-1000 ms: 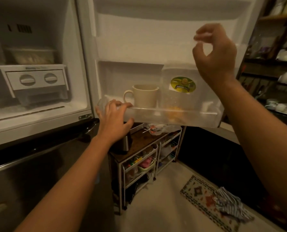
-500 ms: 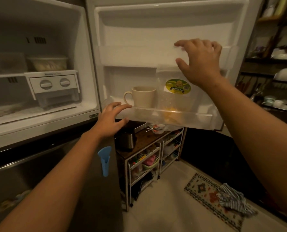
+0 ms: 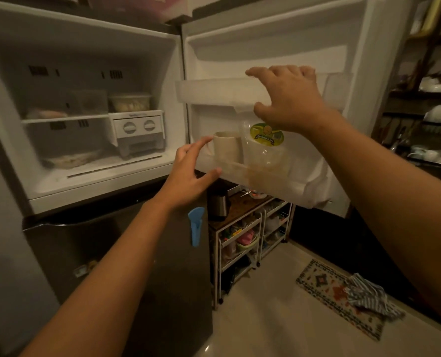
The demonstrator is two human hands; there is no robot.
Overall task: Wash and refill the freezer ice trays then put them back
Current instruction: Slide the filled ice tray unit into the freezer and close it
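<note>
Holding both bare forearms stretched forward and upward, the left entering from the lower left, the right from the right edge. Holding the left hand (image 3: 191, 173) lower, back toward the camera, fingers straight and spread, thumb pointing right. Holding the right hand (image 3: 289, 99) higher, back toward the camera, fingers (image 3: 278, 72) bending forward in a row, thumb spreading beneath them. Showing no certain grip at the right; contact not judgeable.

Our right hand (image 3: 289, 99) now grips the upper door shelf (image 3: 214, 90) above the cup (image 3: 227, 148); our left hand (image 3: 188, 176) has let go below the cup, fingers spreading just left of it.
</note>
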